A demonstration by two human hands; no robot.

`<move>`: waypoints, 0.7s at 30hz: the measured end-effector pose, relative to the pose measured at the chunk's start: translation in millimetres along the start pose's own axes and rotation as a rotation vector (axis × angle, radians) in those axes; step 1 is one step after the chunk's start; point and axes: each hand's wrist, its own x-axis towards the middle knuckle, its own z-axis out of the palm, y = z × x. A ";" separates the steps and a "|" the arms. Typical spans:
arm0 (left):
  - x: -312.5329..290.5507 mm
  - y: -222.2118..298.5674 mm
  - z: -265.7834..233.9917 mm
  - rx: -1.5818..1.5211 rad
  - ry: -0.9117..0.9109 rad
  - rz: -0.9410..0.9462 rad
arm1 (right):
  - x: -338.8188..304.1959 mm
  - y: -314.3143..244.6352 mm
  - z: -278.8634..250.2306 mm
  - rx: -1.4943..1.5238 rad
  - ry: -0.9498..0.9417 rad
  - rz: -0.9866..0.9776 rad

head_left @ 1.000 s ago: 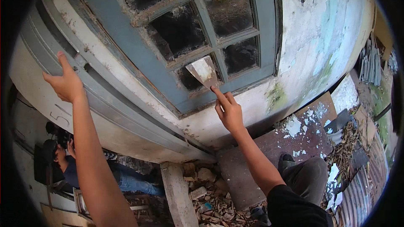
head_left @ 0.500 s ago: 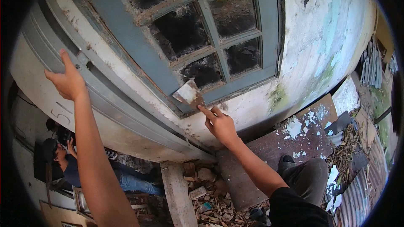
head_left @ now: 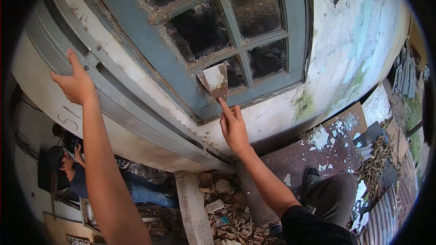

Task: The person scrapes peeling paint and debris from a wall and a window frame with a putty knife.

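Note:
My right hand (head_left: pixel 235 129) is closed around the handle of a scraper (head_left: pixel 215 80), its index finger stretched along the tool. The wide blade, smeared with pale residue, lies over the lower left pane's edge of a grey-blue window frame (head_left: pixel 294 70). Whether the blade presses on the wood or hovers just off it, I cannot tell. My left hand (head_left: pixel 77 83) rests against a grey metal rail (head_left: pixel 119 91) at the left, thumb and index finger spread apart. Its other fingers are mostly hidden. Old flaking paint and crumbs edge the dark glass panes (head_left: pixel 200 31).
A brown board (head_left: pixel 272 179) strewn with white paint flakes lies below, beside my knee (head_left: pixel 336 195). Rubble and dry leaves (head_left: pixel 231 218) surround a concrete post (head_left: pixel 193 206). Corrugated sheets (head_left: pixel 393 213) lie at the right. Another person (head_left: pixel 79 177) is at lower left.
My right hand and the scraper have moved up, and the blade has turned more upright toward the lower left pane. My left hand stays at the rail; the view has shifted slightly.

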 end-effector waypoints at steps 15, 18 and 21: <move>0.3 0.0 0.3 0.001 -0.006 -0.029 | -24.5 25.8 -3.9 -0.081 -0.101 0.109; -0.5 1.5 -0.3 0.013 -0.001 -0.030 | -48.9 39.7 -12.9 -0.172 -0.170 0.231; -0.6 1.0 -0.9 0.001 -0.020 -0.035 | -68.4 45.9 -26.2 -0.133 -0.128 0.194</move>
